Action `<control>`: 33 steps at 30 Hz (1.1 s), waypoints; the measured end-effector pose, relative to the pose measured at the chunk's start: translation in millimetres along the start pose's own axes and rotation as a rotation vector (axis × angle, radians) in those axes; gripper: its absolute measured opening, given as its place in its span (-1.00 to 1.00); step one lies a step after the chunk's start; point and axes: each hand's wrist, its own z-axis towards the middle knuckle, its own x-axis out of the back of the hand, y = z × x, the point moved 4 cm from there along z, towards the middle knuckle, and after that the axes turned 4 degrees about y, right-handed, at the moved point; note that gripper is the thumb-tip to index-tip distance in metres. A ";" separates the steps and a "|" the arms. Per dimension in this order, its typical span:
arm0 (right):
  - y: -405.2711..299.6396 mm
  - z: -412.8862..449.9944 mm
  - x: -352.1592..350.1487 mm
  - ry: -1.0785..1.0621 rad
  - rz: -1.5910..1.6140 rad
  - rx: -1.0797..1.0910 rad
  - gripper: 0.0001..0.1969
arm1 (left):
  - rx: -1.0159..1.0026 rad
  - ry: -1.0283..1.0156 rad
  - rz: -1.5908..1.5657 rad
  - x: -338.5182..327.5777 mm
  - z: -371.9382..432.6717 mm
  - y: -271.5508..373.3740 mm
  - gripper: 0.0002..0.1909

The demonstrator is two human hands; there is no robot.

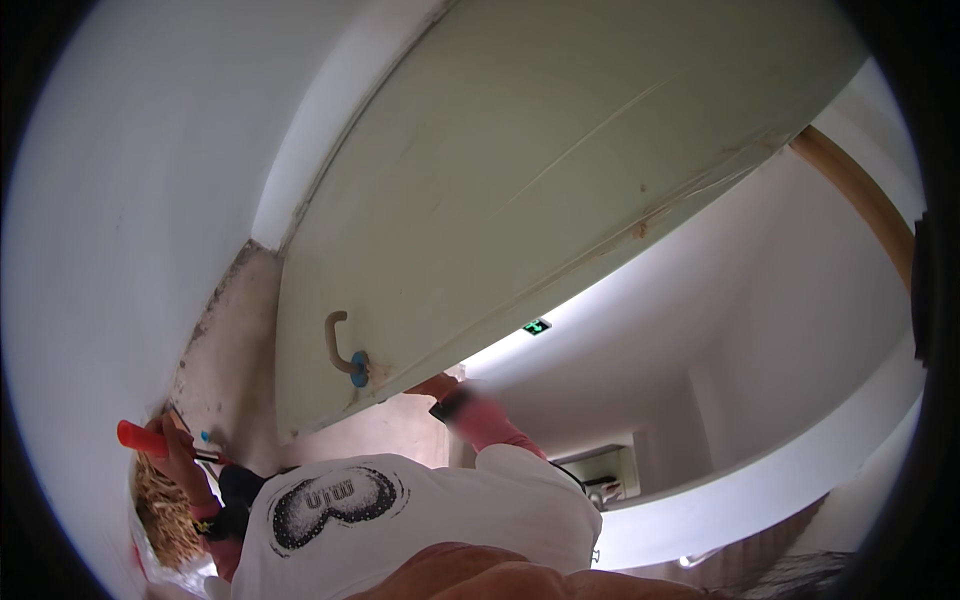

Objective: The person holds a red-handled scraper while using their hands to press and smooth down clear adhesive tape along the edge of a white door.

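My left hand point(174, 450) is at the lower left, closed round the red handle point(142, 439) of a tool with a thin metal shaft; the kind of tool is unclear. My right hand point(435, 385) is at the lower edge of a pale green door point(480, 195), partly hidden by it. The door carries a curved beige lever handle point(334, 341) on a blue base point(360, 369), and its surface is scratched and stained near the edge. A dark band is on my left wrist; a dark object, partly blurred, is at my right wrist.
Straw-like material point(166, 517) in clear plastic lies below my left hand. A white wall point(112, 225) runs along the left, meeting a stained surface point(225, 352). A green lit exit sign point(536, 327) shows beyond the door. A brown curved rail or trim point(862, 195) is at right.
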 end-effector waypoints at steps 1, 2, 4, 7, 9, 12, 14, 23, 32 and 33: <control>2.5 -17.1 5.4 0.007 -0.024 -0.064 -0.47 | 0.024 -0.033 0.024 -6.3 12.5 -3.7 -0.90; 8.1 -38.7 6.4 0.005 -0.049 -0.136 -0.46 | 0.052 -0.067 0.050 -11.1 21.6 -11.7 -0.90; 25.3 -65.4 -1.5 -0.005 -0.097 -0.239 -0.44 | 0.054 -0.100 0.113 -11.8 56.8 -30.0 -0.87; 37.9 -81.9 -13.7 0.004 -0.098 -0.357 -0.41 | 0.066 -0.219 0.100 -68.9 72.8 10.0 -0.85; 43.5 -82.8 -16.7 0.046 -0.084 -0.399 -0.39 | 0.086 -0.308 0.120 -107.9 83.9 18.7 -0.86; 50.3 -58.3 -22.0 0.118 -0.030 -0.400 -0.36 | 0.074 -0.447 0.097 -147.2 101.4 -2.1 -0.86; 55.5 -38.0 -20.7 0.175 0.016 -0.373 -0.34 | 0.048 -0.546 0.051 -180.5 98.8 7.0 -0.86; 39.6 -91.2 -24.0 -0.034 -0.320 -0.706 -0.66 | 0.280 -0.829 -0.005 -231.0 54.4 -7.2 -0.89; 29.2 -2.0 18.8 0.297 0.077 -0.320 -0.37 | 0.301 -1.035 0.017 -277.0 -4.4 -19.6 -0.86; 38.3 -14.0 11.1 0.287 0.058 -0.370 -0.37 | 0.311 -1.021 0.051 -280.8 -5.9 -26.1 -0.87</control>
